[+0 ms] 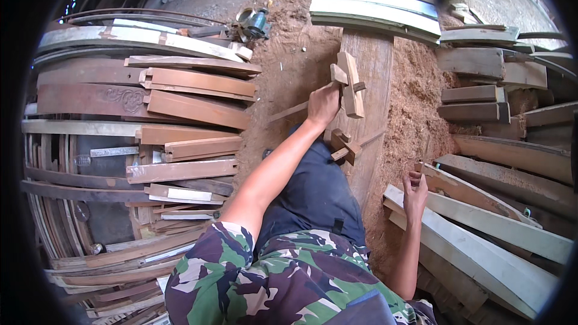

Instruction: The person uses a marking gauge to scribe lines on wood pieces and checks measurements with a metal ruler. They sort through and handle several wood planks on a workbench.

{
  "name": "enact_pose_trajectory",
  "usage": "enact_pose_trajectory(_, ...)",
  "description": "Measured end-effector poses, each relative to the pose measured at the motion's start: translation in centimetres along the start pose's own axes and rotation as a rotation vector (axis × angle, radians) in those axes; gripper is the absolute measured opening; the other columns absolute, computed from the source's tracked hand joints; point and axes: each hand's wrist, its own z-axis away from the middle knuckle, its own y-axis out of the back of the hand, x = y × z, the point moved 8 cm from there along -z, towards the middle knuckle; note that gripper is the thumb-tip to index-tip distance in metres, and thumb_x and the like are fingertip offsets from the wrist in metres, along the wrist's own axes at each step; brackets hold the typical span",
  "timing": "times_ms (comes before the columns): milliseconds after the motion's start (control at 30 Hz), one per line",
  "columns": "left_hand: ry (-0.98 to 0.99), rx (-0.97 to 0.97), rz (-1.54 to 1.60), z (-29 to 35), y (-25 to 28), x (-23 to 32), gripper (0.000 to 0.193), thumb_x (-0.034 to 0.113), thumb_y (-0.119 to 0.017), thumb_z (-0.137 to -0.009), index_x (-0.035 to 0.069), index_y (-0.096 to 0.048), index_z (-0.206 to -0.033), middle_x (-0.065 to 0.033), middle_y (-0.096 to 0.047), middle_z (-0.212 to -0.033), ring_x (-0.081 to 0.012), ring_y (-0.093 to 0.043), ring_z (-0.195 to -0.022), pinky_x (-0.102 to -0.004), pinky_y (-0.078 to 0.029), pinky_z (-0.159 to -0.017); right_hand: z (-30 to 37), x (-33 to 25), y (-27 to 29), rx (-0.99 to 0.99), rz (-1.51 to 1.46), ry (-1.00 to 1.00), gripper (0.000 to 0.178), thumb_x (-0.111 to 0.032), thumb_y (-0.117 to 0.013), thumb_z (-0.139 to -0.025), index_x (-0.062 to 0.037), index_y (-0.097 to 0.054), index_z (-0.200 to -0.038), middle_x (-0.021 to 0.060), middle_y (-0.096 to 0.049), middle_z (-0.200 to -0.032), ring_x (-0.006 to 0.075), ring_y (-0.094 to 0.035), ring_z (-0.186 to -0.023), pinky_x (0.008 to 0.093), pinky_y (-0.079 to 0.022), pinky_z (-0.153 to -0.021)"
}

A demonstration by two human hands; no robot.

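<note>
My left hand [325,105] is closed around one end of a wooden marking gauge [351,87], a long pale block with a short stem through it, held above the brown plank bench [368,54]. A second, similar wooden gauge [344,147] lies on the bench by my knee, its crosspieces at an angle. Away from the bench, my right hand [415,192] is raised with its fingers loosely curled and nothing visible in them. It is nearest the end of a brown board [463,189] in the right-hand stack; whether it touches the board I cannot tell.
Stacked timber [198,108] fills the left side, one board carved. More boards [481,241] lean and lie at right. White-edged planks [376,9] rest across the bench's far end. A blue-green power tool [259,23] sits far left on the ground. Sawdust [415,102] covers the floor.
</note>
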Motion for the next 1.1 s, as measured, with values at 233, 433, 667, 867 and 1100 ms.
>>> enact_pose_trajectory(233,-0.129,-0.048,0.046,-1.1,7.6,3.3,0.011,0.011,-0.059,-0.094,0.006,-0.065,-0.102,-0.0179,-0.071,-0.084,-0.0385,-0.073,-0.081,-0.0506,-0.059,-0.067,-2.0,-9.6,-0.5,-0.029,-0.115,0.101,0.039,-0.027,-0.074,-0.099,0.0013,-0.071,-0.125,0.0174,-0.077,-0.103,0.0220,-0.073,-0.092,0.0371,-0.056,-0.080)
enact_pose_trajectory(433,-0.118,-0.080,0.248,4.8,16.0,5.8,0.015,0.006,-0.064,-0.092,0.005,-0.068,-0.106,-0.0197,-0.070,-0.086,-0.0420,-0.070,-0.083,-0.0502,-0.059,-0.071,0.7,-21.9,-4.2,-0.344,-0.285,0.298,0.045,-0.033,-0.075,-0.100,-0.0019,-0.070,-0.133,0.0151,-0.077,-0.103,0.0188,-0.072,-0.087,0.0326,-0.057,-0.064)
enact_pose_trajectory(667,-0.157,-0.099,0.198,13.3,22.4,8.1,0.018,0.012,-0.066,-0.092,0.008,-0.065,-0.109,-0.0120,-0.069,-0.091,-0.0342,-0.073,-0.084,-0.0466,-0.059,-0.068,6.6,-22.3,-9.9,-0.929,-0.630,0.119,0.072,-0.032,-0.077,-0.096,0.0017,-0.047,-0.153,0.0059,-0.071,-0.102,0.0031,-0.058,-0.065,0.0222,-0.049,-0.052)
enact_pose_trajectory(867,-0.055,-0.043,0.244,17.7,28.0,8.7,0.037,0.013,-0.068,-0.094,0.003,-0.047,-0.124,-0.0205,-0.070,-0.095,-0.0426,-0.072,-0.089,-0.0516,-0.058,-0.073,11.9,-23.0,-13.3,-1.132,-0.817,0.102,0.088,-0.033,-0.093,-0.082,-0.0055,-0.044,-0.149,0.0090,-0.070,-0.116,0.0193,-0.072,-0.089,0.0318,-0.061,-0.073)
enact_pose_trajectory(1100,-0.111,0.073,0.194,21.3,31.6,8.5,0.048,0.009,-0.064,-0.098,0.007,-0.033,-0.135,-0.0239,-0.067,-0.118,-0.0467,-0.071,-0.097,-0.0533,-0.059,-0.076,16.4,-22.5,-15.1,-1.176,-0.758,0.125,0.089,-0.036,-0.096,-0.078,-0.0048,-0.050,-0.147,0.0039,-0.067,-0.125,0.0154,-0.069,-0.109,0.0319,-0.059,-0.092)
